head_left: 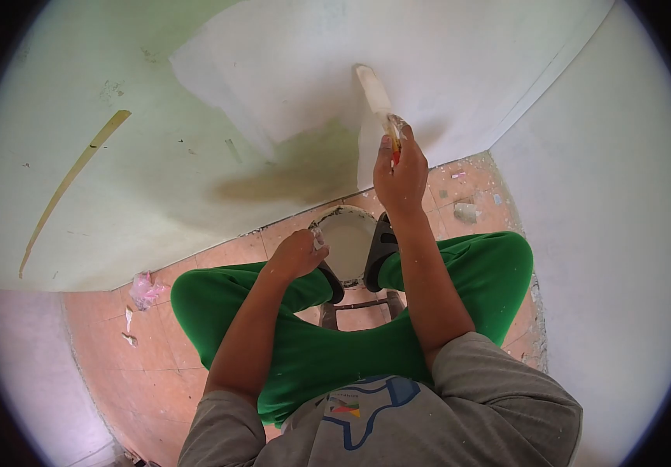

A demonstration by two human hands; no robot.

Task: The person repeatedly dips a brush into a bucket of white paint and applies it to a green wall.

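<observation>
My right hand (403,175) is closed on the handle of a paintbrush (376,92), which shows some red and yellow near the grip. The brush's pale, paint-covered head lies against the wall (289,58), on a freshly whitened area. Lower down, my left hand (299,254) is closed at the left rim of a round paint bucket (341,208). White paint shows inside it, and its rim is smeared. The bucket stands on the floor between my sandaled feet. White paint spots mark the fingers of both hands.
Green paint is still visible on the wall's left, beside a strip of yellowish tape (71,191). A white side wall (607,210) rises at right. On the tiled floor (160,389) lie a pink plastic bag (147,289) and flakes (466,211). A low stool (360,307) is under me.
</observation>
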